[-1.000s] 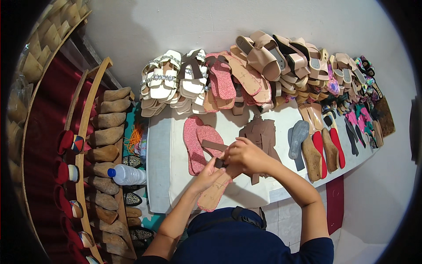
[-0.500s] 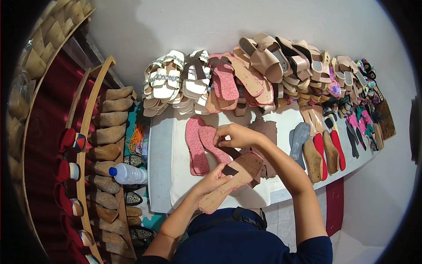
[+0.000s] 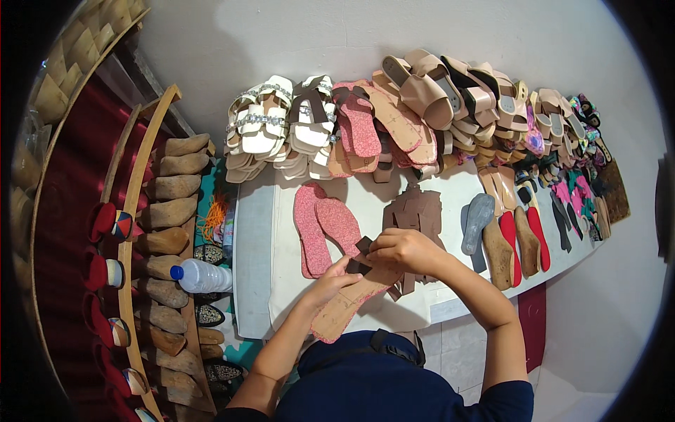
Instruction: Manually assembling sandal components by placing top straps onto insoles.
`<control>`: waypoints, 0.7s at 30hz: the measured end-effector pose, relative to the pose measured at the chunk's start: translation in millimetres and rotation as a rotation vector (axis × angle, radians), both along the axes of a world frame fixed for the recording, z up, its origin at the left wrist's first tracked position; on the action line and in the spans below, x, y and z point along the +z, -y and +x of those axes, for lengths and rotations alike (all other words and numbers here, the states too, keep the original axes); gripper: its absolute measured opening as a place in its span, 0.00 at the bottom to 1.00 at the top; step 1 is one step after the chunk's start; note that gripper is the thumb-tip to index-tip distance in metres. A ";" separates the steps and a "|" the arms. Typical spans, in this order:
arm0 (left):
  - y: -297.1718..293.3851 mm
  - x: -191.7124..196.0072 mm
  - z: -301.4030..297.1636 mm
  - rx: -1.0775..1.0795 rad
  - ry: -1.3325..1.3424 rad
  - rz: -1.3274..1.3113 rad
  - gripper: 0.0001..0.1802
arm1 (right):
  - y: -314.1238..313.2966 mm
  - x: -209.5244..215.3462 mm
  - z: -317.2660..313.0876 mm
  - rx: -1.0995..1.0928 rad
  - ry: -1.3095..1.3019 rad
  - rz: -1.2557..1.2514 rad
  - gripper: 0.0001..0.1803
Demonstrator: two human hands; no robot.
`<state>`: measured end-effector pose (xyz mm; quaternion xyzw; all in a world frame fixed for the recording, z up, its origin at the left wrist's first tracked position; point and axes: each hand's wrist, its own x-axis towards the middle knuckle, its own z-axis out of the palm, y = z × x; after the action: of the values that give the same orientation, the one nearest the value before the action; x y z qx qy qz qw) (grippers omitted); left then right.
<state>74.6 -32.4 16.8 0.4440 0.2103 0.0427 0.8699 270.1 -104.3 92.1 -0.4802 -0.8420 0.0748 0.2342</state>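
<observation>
My left hand holds a tan sandal insole with a pink edge, angled down toward me over the white table. My right hand grips a dark brown strap piece and presses it onto the top of that insole. Two pink glitter insoles lie side by side just beyond my left hand. A stack of brown cut strap pieces rests beyond my right hand.
Finished sandals in white, pink and beige line the wall. Grey, red and tan soles lie to the right. A plastic water bottle and rows of wooden shoe lasts sit at the left.
My right hand reached out to the pink insoles, then came back to the tan insole with the brown strap. The tan insole stayed in my left hand.
</observation>
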 end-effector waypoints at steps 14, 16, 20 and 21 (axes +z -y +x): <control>1.8 10.4 3.6 -0.011 0.036 -0.068 0.30 | 8.8 -0.6 -1.6 0.022 0.068 -0.007 0.15; 0.6 11.7 3.4 -0.024 0.034 -0.072 0.31 | 9.2 1.3 -1.0 0.028 0.067 -0.019 0.15; 0.7 6.6 2.8 -0.049 0.001 -0.058 0.31 | 10.6 5.1 1.5 0.055 0.090 -0.065 0.16; 0.3 5.6 2.7 -0.049 0.000 -0.058 0.31 | 10.7 6.4 2.0 0.064 0.101 -0.086 0.16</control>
<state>77.3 -32.6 22.4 0.4235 0.2004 0.0152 0.8833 272.1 -115.0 98.5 -0.4657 -0.8637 0.0942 0.1680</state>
